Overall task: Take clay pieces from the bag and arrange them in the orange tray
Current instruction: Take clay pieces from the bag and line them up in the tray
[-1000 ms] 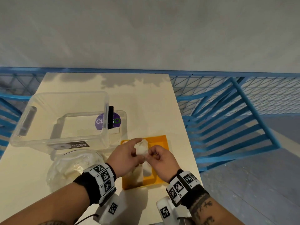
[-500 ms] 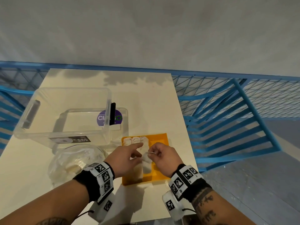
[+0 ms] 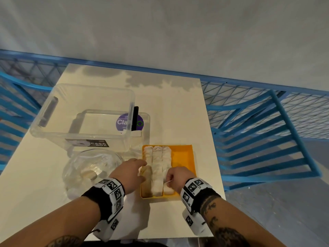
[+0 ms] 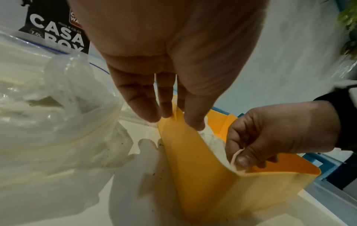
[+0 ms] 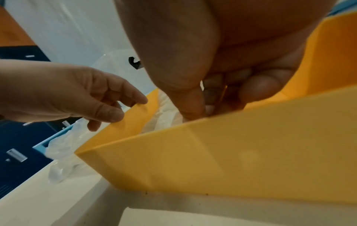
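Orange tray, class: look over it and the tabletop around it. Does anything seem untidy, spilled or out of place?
Nothing is spilled. The orange tray holds three neat rows of clay pieces, with its right side bare. The one untidy thing is the plastic bag, which lies crumpled against the tray's left wall. The left hand rests on that wall; the right hand pinches a white scrap.

tray [image 3: 185,155]: matt orange plastic | bag [image 3: 89,168]: clear glossy film | box [image 3: 81,111]: clear plastic

Plain indoor work corner, bare grey wall [image 3: 160,32], cream worktop [image 3: 178,113], blue metal mesh railing [image 3: 267,104], grey floor [image 3: 284,211], clear plastic storage box [image 3: 80,111]
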